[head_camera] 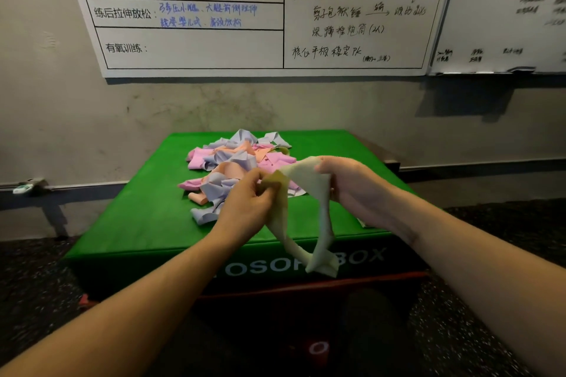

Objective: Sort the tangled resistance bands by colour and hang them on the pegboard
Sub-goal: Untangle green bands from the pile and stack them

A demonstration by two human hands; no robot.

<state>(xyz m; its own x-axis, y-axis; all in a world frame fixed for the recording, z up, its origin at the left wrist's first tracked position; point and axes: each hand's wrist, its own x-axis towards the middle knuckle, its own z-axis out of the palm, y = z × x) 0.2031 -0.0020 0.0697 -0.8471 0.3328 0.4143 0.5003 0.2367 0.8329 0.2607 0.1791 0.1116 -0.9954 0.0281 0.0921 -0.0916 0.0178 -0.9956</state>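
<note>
A tangled pile of resistance bands (232, 165) in pink, lilac and peach lies on the green box top (147, 217). Both my hands hold one pale yellow band (309, 184) lifted just in front of the pile. My left hand (248, 205) pinches its left end. My right hand (346, 180) grips its upper right part. The band's loop hangs down over the box's front edge, to about the white lettering. No pegboard is in view.
The green soft box (275, 269) stands against a grey wall (92, 119). Two whiteboards (245, 9) with handwriting hang above it. Dark speckled flooring (36, 278) surrounds the box. A red object (317, 349) sits low between my forearms.
</note>
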